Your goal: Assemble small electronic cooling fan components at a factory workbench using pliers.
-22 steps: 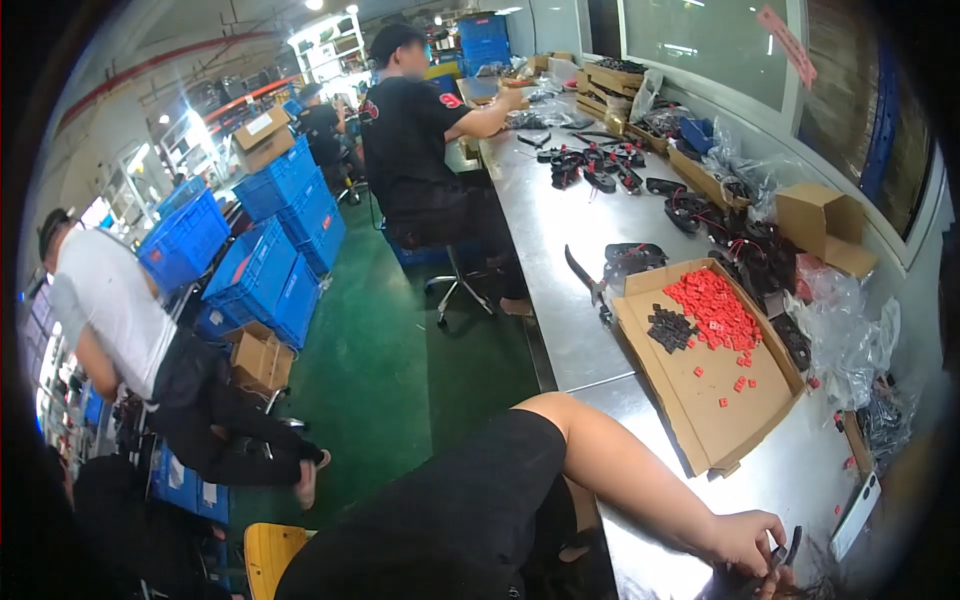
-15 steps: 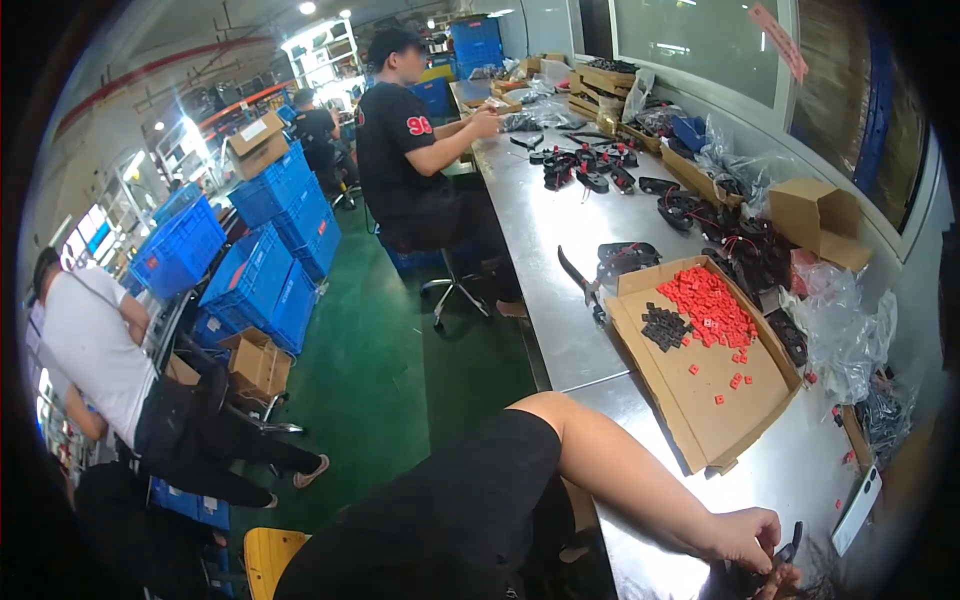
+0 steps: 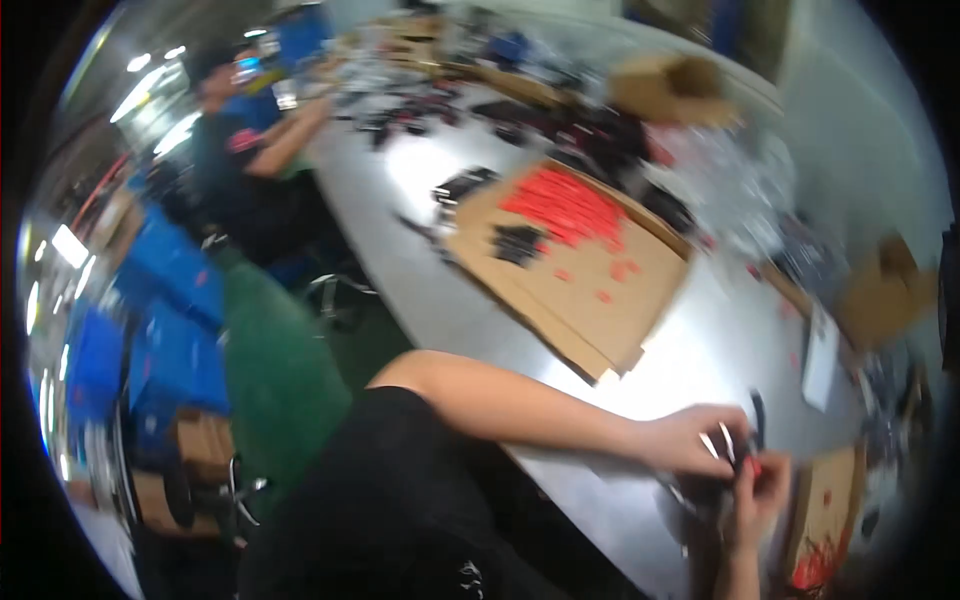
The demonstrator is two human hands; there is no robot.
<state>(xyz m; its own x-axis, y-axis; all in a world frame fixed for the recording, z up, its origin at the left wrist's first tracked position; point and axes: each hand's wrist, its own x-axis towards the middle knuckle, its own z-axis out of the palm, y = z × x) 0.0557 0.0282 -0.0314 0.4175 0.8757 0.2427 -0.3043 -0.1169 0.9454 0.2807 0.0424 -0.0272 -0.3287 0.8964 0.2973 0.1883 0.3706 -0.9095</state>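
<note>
Over the metal workbench, my left hand is closed around a small dark part, whose exact kind is blurred. My right hand meets it from the near side, with thumb and fingers pinched at a small red piece against that part. A black curved strip sticks up just beyond the fingers. Farther along the bench, a shallow cardboard tray holds a heap of small red pieces and a smaller pile of black pieces.
A white phone-like slab lies right of my hands, near a cardboard box with red bits. Clear plastic bags and an open carton line the wall side. A co-worker sits at the far left; blue crates stand behind.
The view has swung to the right and down, blurring the scene. Both hands now show more fully, with the right hand and red piece in sight. The hands stay together at the dark part.
</note>
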